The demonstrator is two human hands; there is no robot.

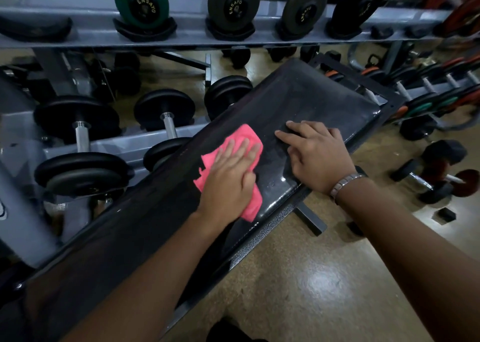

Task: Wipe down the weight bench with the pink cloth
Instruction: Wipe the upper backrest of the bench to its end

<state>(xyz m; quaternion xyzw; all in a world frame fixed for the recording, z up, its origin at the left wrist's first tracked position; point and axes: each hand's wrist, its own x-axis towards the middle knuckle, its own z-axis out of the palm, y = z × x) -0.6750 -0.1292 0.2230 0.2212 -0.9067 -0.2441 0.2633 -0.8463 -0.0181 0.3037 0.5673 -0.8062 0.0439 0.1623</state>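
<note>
The black padded weight bench [319, 95] runs diagonally from the lower left to the upper right. A pink cloth [240, 136] lies flat on it at the gap between the long pad and the seat pad. My left hand [230, 178] presses palm-down on the cloth, fingers spread over it. My right hand [315, 157] rests on the seat pad just right of the cloth, fingers apart, holding nothing; a metal watch band is on its wrist. Part of the cloth is hidden under my left hand.
A grey dumbbell rack [181, 33] with several black and green dumbbells stands close behind the bench. Loose dumbbells [436, 175] and a small black block [446, 215] lie on the tan floor at the right. More weights fill a rack [439, 95] at the far right.
</note>
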